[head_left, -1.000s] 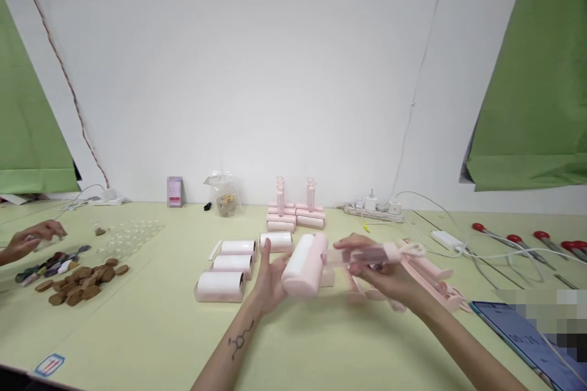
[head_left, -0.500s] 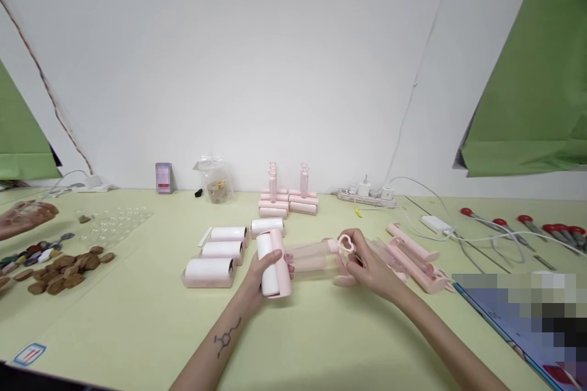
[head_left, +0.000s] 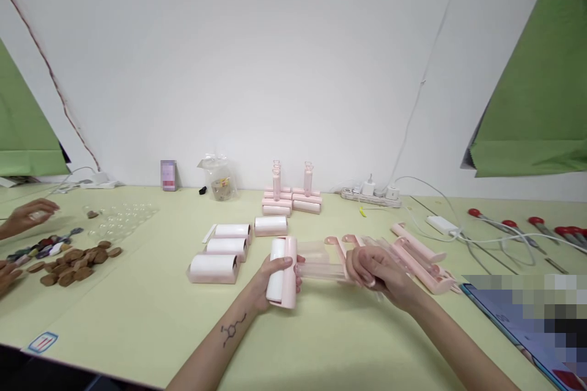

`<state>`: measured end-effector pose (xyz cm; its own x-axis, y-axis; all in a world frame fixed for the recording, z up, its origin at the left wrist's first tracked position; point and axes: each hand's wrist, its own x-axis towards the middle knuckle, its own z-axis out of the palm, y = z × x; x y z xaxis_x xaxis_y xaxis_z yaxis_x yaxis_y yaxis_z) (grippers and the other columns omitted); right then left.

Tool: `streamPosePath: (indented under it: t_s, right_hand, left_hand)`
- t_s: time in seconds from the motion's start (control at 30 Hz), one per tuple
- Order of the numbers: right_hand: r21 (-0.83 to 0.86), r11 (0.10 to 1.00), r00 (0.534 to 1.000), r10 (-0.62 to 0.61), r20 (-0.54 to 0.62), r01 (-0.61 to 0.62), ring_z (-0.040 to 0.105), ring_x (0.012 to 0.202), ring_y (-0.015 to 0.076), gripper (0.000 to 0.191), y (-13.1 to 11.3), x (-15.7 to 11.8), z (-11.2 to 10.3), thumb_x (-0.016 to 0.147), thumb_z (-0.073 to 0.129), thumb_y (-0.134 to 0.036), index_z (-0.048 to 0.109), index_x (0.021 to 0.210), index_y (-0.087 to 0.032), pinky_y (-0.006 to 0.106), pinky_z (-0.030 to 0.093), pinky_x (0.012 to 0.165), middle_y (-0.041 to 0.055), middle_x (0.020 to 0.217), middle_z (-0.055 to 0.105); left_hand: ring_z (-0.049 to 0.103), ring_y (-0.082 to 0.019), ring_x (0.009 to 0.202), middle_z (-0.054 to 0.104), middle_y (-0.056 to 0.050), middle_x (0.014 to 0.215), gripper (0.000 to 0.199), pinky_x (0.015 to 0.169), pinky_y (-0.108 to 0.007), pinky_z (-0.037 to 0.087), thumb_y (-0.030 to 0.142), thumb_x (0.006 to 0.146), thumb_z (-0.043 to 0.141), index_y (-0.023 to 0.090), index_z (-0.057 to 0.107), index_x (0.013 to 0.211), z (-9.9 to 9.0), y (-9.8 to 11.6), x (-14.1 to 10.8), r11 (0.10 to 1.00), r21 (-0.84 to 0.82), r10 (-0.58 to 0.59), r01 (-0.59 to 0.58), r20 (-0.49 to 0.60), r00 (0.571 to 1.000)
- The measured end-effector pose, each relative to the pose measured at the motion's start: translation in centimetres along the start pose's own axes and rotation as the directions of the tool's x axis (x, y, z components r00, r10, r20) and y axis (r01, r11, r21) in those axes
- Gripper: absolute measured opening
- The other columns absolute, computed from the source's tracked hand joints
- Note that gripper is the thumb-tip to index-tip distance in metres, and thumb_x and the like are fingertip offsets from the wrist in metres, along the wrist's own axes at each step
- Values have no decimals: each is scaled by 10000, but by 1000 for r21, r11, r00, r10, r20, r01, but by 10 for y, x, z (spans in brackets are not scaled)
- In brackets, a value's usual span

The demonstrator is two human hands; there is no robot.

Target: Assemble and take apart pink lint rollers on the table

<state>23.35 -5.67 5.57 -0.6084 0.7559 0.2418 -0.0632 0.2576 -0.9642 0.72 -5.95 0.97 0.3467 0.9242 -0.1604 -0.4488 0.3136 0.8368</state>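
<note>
My left hand (head_left: 270, 278) grips a pink lint roller head with a white roll (head_left: 283, 271), held low over the green table (head_left: 137, 324). My right hand (head_left: 373, 269) is closed around the clear cover and pink handle (head_left: 321, 261) that stick out from the roller to the right. Several pink-and-white rollers (head_left: 215, 267) lie in a row just left of my hands. More pink handles and covers (head_left: 415, 253) lie to the right of my right hand.
A stack of finished pink rollers (head_left: 291, 200) stands at the back centre, beside a plastic bag (head_left: 219, 180) and a power strip (head_left: 370, 195). Another person's hands (head_left: 27, 217) work at the far left over brown discs (head_left: 76, 259). Red-handled tools (head_left: 527, 226) and a blurred tablet (head_left: 527, 317) lie right.
The roller has come down from mid-air toward the table and turned upright in my left hand. My right hand slid along the clear cover and closed around it.
</note>
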Motion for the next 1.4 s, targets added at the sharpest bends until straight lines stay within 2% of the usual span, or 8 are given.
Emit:
streamPosePath:
  t_s: [0.33, 0.67, 0.8, 0.9, 1.03, 1.1, 1.23, 1.4]
  right_hand:
    - [-11, 957, 807, 249, 535, -288, 280, 358, 30, 465, -4, -8, 5, 757, 516, -485, 404, 450, -154, 199, 145, 340, -47, 437, 383]
    - [52, 889, 708, 327, 626, -456, 241, 303, 5, 452, -13, -4, 5, 722, 573, -467, 398, 454, -147, 180, 124, 278, -66, 429, 378]
    - [-6, 833, 538, 362, 761, -553, 227, 266, 3, 440, -10, -5, 1, 705, 590, -456, 465, 443, -126, 178, 120, 261, -56, 402, 399]
    - [31, 877, 684, 350, 640, -479, 216, 265, 3, 414, -13, -9, -12, 744, 551, -444, 482, 484, -129, 173, 115, 262, -55, 419, 411]
    - [7, 962, 958, 273, 82, -274, 245, 351, 31, 316, -25, -8, -40, 833, 407, -426, 554, 737, -163, 170, 233, 353, -73, 500, 376]
    - [-165, 943, 949, 262, -175, -291, 369, 427, 68, 311, -25, -5, -54, 834, 377, -424, 571, 939, -205, 203, 334, 422, -22, 627, 501]
    - [-565, 639, 851, 431, -299, -522, 513, 509, 121, 462, -11, 2, -79, 761, 444, -391, 440, 1209, -276, 268, 428, 497, 65, 971, 607]
    - [-691, 368, 749, 538, -388, -622, 472, 342, 127, 509, -10, 16, -100, 591, 593, -324, 548, 1084, -205, 301, 385, 406, 62, 707, 647]
  left_hand:
    - [588, -160, 513, 616, -41, 759, 413, 466, -296, 495, 286, 596, 695, 193, 454, 918, -6, 19, -10, 969, 241, -110, 57, 212, 971]
    - [608, -187, 570, 630, -4, 660, 292, 556, -335, 460, 210, 642, 625, 173, 502, 905, 7, 26, -24, 966, 251, -101, 54, 179, 979]
    - [615, -208, 564, 638, -13, 661, 348, 533, -331, 465, 140, 566, 663, 166, 530, 887, 9, 25, -28, 905, 404, -256, 134, 268, 929]
    - [610, -188, 572, 636, -8, 680, 343, 545, -310, 454, 154, 620, 634, 190, 491, 929, 9, 21, -26, 925, 372, -191, 85, 260, 947]
    - [585, -139, 567, 621, -6, 715, 254, 568, -286, 449, 239, 709, 583, 200, 436, 913, 9, 16, -15, 985, 168, 15, -37, 129, 992]
    - [579, -134, 553, 603, -3, 686, 246, 558, -275, 455, 279, 695, 599, 187, 440, 859, 8, 11, -11, 994, 110, 17, -26, 81, 997]
    - [577, -154, 517, 581, -1, 637, 366, 519, -292, 473, 315, 618, 662, 189, 415, 858, 5, 0, -6, 996, 76, -60, 56, 50, 997]
    - [582, -161, 540, 590, -26, 668, 398, 533, -300, 481, 315, 611, 672, 178, 403, 871, 7, -5, -6, 996, 40, -87, 85, 51, 995]
